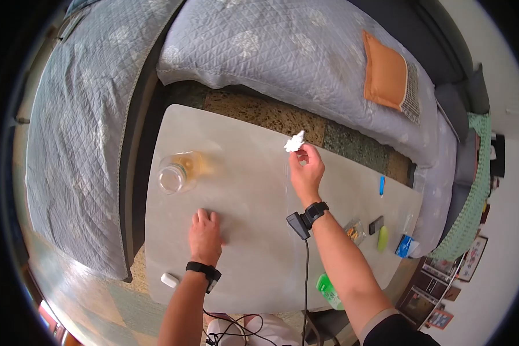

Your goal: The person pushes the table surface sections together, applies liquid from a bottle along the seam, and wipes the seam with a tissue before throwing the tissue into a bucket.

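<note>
My right hand (307,173) pinches a crumpled white tissue (294,141) between thumb and fingers, near the far edge of the pale table (248,190). My left hand (205,235) rests on the tabletop, holding nothing that I can see. Its fingers are slightly bent and a little apart. Beyond it, toward the left edge, stands a clear jug (172,177) with a yellowish liquid inside. A white earbud case (169,280) lies by my left wrist.
Right of my right forearm lie a clear packet (354,231), a dark small box (376,225), a light green object (382,238), a blue packet (405,246) and a blue lighter-like item (382,185). A green pack (329,291) sits near the front edge. A cable (307,277) hangs from my right wrist.
</note>
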Available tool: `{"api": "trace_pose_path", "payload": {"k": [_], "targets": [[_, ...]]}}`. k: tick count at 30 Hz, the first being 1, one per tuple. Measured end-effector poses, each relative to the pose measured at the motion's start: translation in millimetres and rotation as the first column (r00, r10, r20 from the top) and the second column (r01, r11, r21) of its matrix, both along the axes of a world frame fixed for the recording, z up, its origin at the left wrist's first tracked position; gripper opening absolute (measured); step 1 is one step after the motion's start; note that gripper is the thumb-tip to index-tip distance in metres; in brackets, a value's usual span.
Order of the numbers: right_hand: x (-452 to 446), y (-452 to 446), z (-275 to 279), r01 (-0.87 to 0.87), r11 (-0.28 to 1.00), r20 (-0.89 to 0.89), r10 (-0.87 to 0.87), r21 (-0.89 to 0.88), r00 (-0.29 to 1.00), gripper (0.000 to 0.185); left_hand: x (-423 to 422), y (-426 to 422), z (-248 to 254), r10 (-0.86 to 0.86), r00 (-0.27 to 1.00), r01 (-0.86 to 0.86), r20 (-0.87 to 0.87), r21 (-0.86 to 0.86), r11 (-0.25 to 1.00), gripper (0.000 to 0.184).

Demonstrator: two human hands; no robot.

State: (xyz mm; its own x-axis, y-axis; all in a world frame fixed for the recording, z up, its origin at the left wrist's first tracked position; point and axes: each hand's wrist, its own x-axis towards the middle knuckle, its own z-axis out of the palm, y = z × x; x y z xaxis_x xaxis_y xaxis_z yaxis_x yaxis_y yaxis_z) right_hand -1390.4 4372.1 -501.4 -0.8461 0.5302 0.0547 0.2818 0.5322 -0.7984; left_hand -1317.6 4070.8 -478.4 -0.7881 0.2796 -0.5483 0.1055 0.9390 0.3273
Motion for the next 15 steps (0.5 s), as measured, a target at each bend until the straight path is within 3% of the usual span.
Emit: {"api": "trace_pose_path", "payload": {"k": [8,10,15], "targets": [[-23.3,-10.8,-16.3,-0.024,0.960,-0.126,0.062,0.279,0.990,0.017,-4.2,-1.0,4.1,-0.037,0.999,0.037,-0.010,-0.039,0.999,0.066],[-24.8,-5.2,-17.1,-0.196,0.909,-0.026,0.221,0.368,0.975,0.018,-3.9,-1.6,2.7,-0.031,1.000,0.031,-0.003,-0.025,0.999,0.065],[-8.4,4.3,-8.4,-0.331,0.849,0.090,0.323,0.413,0.942,0.017,-5.8,-1.7,5.1,-0.005,1.000,0.005,0.019,0.010,1.000,0.065]]}}
